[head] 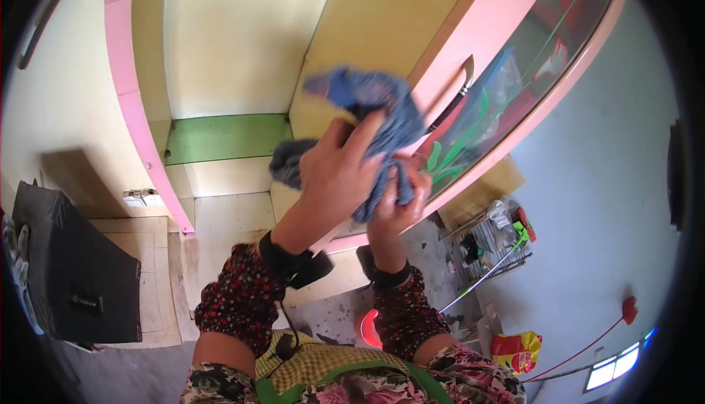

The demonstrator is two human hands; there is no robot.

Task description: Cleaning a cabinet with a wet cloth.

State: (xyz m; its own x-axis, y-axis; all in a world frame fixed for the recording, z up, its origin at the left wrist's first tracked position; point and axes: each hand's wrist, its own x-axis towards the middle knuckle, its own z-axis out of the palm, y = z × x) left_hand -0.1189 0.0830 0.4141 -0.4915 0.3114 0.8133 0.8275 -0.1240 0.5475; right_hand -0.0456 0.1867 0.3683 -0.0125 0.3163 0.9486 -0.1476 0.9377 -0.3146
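A blue-grey cloth (394,109) is bunched between my two hands, blurred at its upper end. My left hand (336,170) grips it from the left, and a darker fold hangs out beside the knuckles. Lower down, my right hand (399,200) has its fingers curled around the cloth's bottom part. Both hands are raised in front of a pink-framed cabinet (122,46) with a green glass shelf (228,137). Just right of the hands is the cabinet's glazed door (495,101), with a curved handle (454,95) and a painted flower pattern.
At left stands a black box-shaped object (82,272) near a wall socket (142,197). A wire rack (490,244) holding bags and a long pole (479,283) are at right. Below lie a red bucket (368,329) and a red-and-yellow bag (516,351).
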